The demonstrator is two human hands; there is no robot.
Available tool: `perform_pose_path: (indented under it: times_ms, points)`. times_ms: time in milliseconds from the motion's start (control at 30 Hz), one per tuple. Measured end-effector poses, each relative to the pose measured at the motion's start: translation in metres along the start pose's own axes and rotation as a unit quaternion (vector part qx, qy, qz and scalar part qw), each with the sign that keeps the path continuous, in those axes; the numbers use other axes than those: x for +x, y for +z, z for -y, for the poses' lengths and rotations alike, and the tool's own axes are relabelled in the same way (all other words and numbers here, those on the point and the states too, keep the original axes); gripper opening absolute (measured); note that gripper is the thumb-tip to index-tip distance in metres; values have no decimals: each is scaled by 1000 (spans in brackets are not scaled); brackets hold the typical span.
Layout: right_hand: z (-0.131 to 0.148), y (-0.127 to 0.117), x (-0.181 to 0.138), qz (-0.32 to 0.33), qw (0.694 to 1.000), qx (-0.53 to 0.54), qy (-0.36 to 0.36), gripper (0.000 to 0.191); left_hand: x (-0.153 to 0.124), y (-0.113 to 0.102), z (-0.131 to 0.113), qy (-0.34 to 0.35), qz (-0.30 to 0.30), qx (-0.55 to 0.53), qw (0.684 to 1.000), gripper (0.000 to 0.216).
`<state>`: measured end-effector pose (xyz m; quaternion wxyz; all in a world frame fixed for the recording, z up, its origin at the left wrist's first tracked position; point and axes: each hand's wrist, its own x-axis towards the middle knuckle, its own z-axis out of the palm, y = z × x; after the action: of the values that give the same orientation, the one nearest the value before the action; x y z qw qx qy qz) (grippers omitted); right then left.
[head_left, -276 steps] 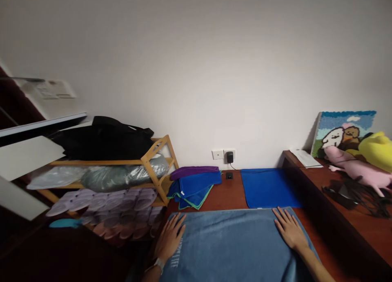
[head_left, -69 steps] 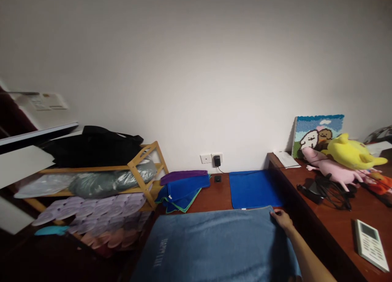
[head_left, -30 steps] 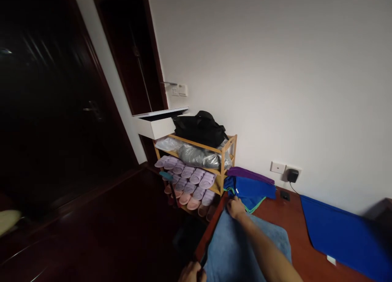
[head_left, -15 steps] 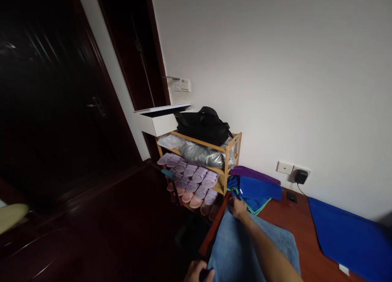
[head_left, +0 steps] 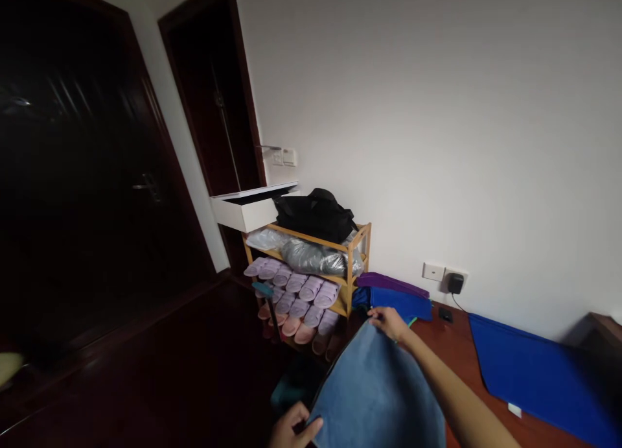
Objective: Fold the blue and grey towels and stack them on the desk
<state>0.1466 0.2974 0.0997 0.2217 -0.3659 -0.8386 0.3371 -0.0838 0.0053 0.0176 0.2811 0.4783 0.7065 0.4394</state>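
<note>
A grey-blue cloth (head_left: 376,386) hangs between my two hands above the wooden table, its lower part running out of view. My right hand (head_left: 389,323) pinches its far corner, close to the folded cloths by the wall. At the bottom of the view my left hand (head_left: 297,425) grips the near left corner between thumb and fingers. Behind the right hand lie a folded blue cloth (head_left: 401,303) with green edging and a purple cloth (head_left: 393,284). Another blue cloth (head_left: 539,370) is spread flat on the right, a white tag at its edge.
Beyond the table (head_left: 479,406) stands a wooden shoe rack (head_left: 350,279) with lilac and pink slippers (head_left: 296,281), plastic-wrapped items, a black bag (head_left: 315,214) and a white box (head_left: 245,214). A plug (head_left: 455,282) sits in the wall socket, its cord reaching the table.
The grey-blue cloth has been lifted off the table and stretched between both hands. The right hand has risen slightly with its corner. The view has tilted up and turned slightly right.
</note>
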Motion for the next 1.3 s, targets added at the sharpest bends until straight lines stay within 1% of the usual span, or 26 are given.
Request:
perform_pose_path:
  times_ms: [100,167,233,300,367,467,500,567,633,733,800,900,1000,1067,1167,1233,1300]
  points:
    - [14,-71,-40,-23,999,22,-33,37,0,-22,-40,55,5,-32,998,63]
    - [26,-115,-76,-33,998,35,-42,44,-6,-35,-76,106,21,-21,994,57]
    - [40,-150,-116,-40,997,46,-41,50,-15,-45,-116,164,41,4,986,47]
    - [54,-177,-157,-48,996,68,-28,54,-26,-50,-154,220,43,24,974,39]
    - [67,-196,-196,-67,993,91,-19,55,-36,-51,-187,264,15,28,964,37]
    - [83,-217,-248,-116,987,106,-20,50,-45,-50,-222,311,-38,27,949,40]
    - [87,-222,-263,-134,985,109,-21,48,-46,-50,-231,324,-50,25,944,40]
    - [93,-230,-292,-166,979,117,-20,48,-47,-49,-245,348,-56,14,936,41]
    - [100,-236,-317,-194,974,112,-20,48,-47,-49,-256,362,-39,-7,931,41]
    - [108,-243,-349,-221,971,84,-21,44,-51,-48,-269,366,7,-45,929,39]
    - [113,-245,-366,-234,969,80,-21,42,-56,-46,-276,357,34,-63,931,36]
    - [115,-246,-388,-243,964,104,-11,42,-65,-44,-283,326,67,-85,939,32]
    - [111,-242,-405,-236,957,170,12,43,-68,-42,-289,283,122,-87,947,42]
    - [107,-237,-413,-240,943,230,25,45,-68,-39,-293,252,179,-66,949,46]
    - [102,-228,-421,-273,908,316,33,48,-71,-31,-299,223,241,-53,943,41]
    - [103,-223,-424,-303,882,358,40,48,-75,-24,-302,211,267,-80,937,39]
    - [106,-221,-427,-334,865,372,47,49,-79,-16,-303,205,285,-124,928,40]
